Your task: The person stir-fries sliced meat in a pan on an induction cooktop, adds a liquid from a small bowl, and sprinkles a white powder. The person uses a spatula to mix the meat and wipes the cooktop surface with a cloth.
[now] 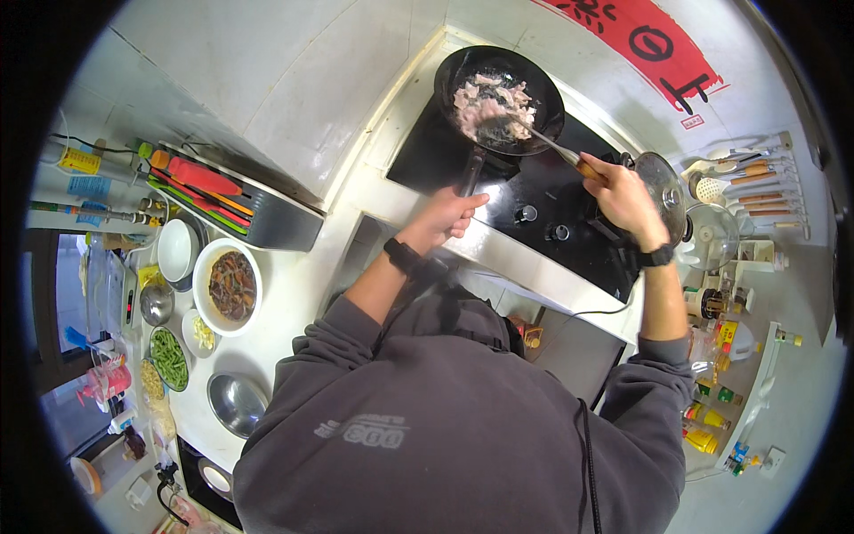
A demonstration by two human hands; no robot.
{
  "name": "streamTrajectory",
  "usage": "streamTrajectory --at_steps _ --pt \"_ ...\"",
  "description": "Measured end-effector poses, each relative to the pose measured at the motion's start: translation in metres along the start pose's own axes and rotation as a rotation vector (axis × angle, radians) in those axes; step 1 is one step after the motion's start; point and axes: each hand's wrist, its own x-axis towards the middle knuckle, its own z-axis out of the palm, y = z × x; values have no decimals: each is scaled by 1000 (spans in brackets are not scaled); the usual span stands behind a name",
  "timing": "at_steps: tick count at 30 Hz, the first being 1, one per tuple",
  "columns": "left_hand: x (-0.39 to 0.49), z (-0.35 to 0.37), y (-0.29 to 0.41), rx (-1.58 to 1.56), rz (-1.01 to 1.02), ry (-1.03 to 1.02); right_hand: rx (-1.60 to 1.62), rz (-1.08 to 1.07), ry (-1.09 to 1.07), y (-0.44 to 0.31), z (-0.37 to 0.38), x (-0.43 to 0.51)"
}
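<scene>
A black wok (550, 100) stands on the far left part of the black cooktop (427, 157), with pale pink sliced meat (490, 107) in it. Its dark handle points towards me, and my left hand (446, 217) is closed around the end of it. My right hand (624, 200) grips the wooden handle of a metal spatula (557, 148), whose blade lies among the meat, partly hidden by it. Just right of that hand rests a glass pan lid (657, 183) with a dark rim. Two round control knobs (527, 213) sit near the cooktop's front edge.
On the left counter (287, 294) are a white bowl of dark soaked food (232, 287), a plate of cut green vegetables (169, 358), a steel bowl (237, 404) and a knife holder (283, 223). Hanging utensils (754, 180), bottles (730, 340) and another glass lid (714, 233) are at the right.
</scene>
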Motion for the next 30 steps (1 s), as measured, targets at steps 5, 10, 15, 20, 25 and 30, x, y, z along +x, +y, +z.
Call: streamTrajectory --at_steps 5,10,15,20,25,30 --pt "-1 0 2 -17 12 -27 158 163 272 4 75 46" --pt "-7 2 2 -25 3 2 -55 -20 215 -6 90 47" --pt "-6 11 28 24 -62 55 -354 -122 173 36 18 4" --pt "-2 33 22 44 54 4 -450 -146 247 20 -52 -17" --pt "-5 22 -3 -1 51 78 -515 -69 96 -4 -63 -29" --pt "-2 10 -2 -41 -20 -33 -303 26 152 2 18 15"
